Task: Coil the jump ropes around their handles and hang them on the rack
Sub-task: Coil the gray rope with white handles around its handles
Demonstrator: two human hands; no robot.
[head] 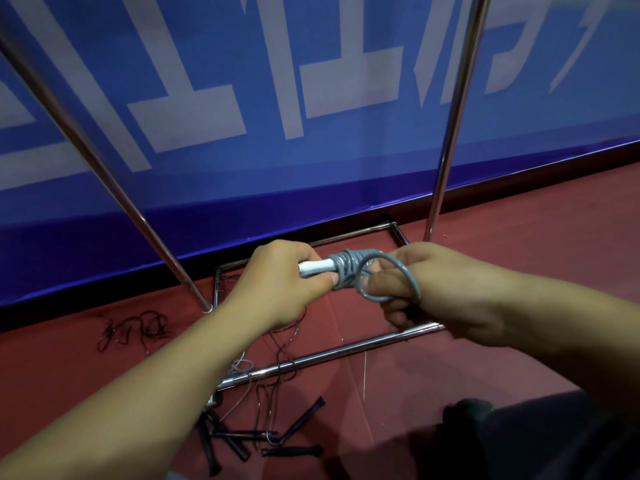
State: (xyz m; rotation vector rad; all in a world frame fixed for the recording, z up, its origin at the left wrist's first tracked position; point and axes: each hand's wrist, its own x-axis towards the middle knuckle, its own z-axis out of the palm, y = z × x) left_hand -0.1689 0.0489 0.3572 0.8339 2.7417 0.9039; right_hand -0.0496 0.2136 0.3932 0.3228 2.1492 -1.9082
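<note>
My left hand (280, 282) grips the white handles (317, 266) of a grey jump rope (349, 271), whose cord is wound in tight turns around them. My right hand (440, 292) holds the last loose loop of that grey cord (412, 285), which circles its fingers. Both hands are held above the base of the chrome rack (349, 349). On the red floor below lie several black-handled jump ropes (263, 438) with thin black cords in a tangle. Another heap of black cord (135, 329) lies further left.
Two chrome uprights of the rack (450, 126) rise at left and right, joined by low bars at floor level. A blue banner with pale lettering (242, 98) stands right behind. My dark trouser leg (519, 441) fills the lower right corner.
</note>
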